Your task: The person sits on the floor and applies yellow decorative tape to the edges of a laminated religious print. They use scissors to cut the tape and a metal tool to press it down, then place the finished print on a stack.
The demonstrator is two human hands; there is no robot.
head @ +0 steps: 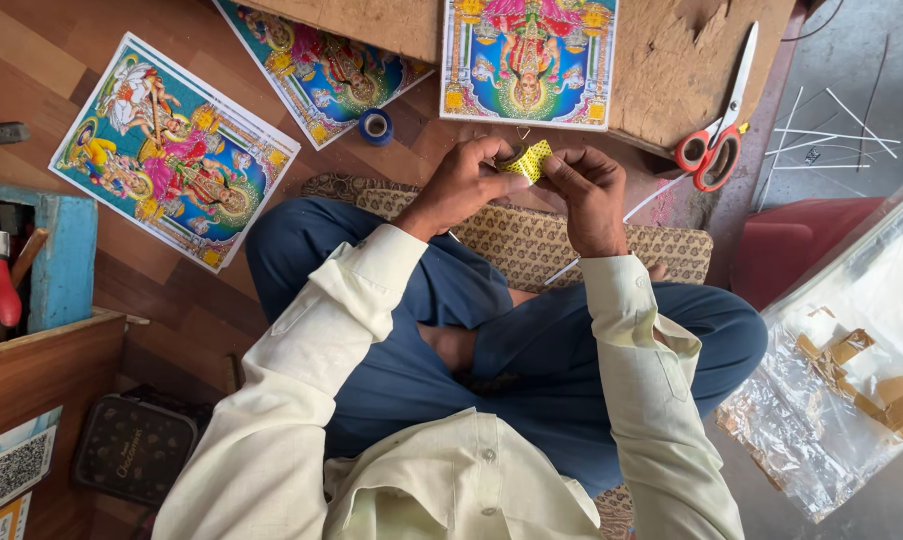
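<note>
Left hand [463, 185] and right hand [586, 190] both pinch a yellow tape roll [526, 160] between them; scissors [716, 130] lie beyond the right hand.

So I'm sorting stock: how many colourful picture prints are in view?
3. One print lies on the floor at left, one partly under the board, one on the board. Stacked sheets may hide more.

Bright, even daylight — soft shadows, sharp focus throughout.

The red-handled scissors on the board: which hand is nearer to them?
Right. The right hand sits at the yellow tape roll, with the scissors off to its right; the left hand is on the roll's far side.
</note>
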